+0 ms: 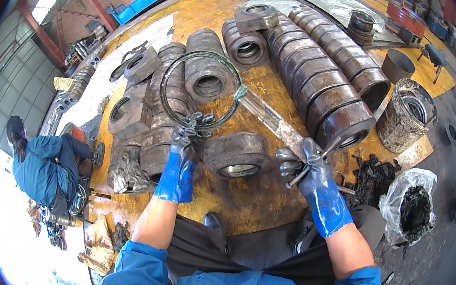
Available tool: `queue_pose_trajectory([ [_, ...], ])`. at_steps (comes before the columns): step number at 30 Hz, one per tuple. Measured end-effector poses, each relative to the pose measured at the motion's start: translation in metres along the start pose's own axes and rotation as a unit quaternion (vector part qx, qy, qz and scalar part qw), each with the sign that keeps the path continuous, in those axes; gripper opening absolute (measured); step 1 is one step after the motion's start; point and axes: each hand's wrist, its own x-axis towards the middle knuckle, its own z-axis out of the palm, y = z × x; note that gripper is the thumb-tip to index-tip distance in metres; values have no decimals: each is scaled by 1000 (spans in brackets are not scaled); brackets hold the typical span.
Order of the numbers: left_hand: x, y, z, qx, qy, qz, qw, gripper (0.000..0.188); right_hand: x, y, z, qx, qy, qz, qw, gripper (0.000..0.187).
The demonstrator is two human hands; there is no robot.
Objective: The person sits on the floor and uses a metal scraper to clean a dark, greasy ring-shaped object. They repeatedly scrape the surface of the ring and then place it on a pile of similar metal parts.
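Observation:
My left hand (187, 140), in a blue glove with dark greasy fingers, grips a thin round ring (164, 92) by its lower edge and holds it up in front of me. My right hand (309, 167), gloved the same way, is closed around a long flat stick (268, 116). Green grease coats the stick's tip, which meets the ring's right side. Beneath the ring, a thick dark metal collar (236, 150) lies on the oily yellow board. Thin metal rods (342, 188) show beside my right hand; whether they are held is unclear.
Rows of greasy metal cylinders (319, 74) lie beyond my hands. On the right are a grimy bucket (392, 125), dark rags (375, 175) and a clear plastic bag (392, 211) with dark contents. A person in blue (43, 162) sits at the left.

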Motion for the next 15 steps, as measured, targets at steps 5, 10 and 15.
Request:
queue_pose_trajectory([
  [5,-7,1,14,53,11,56,997,30,12,25,-15,75,-63,86,991,50],
  [10,-10,6,24,119,27,75,990,32,16,36,-14,102,-80,102,986,46],
  [15,-4,10,12,121,13,98,988,31,21,46,-12,141,-85,93,982,47],
])
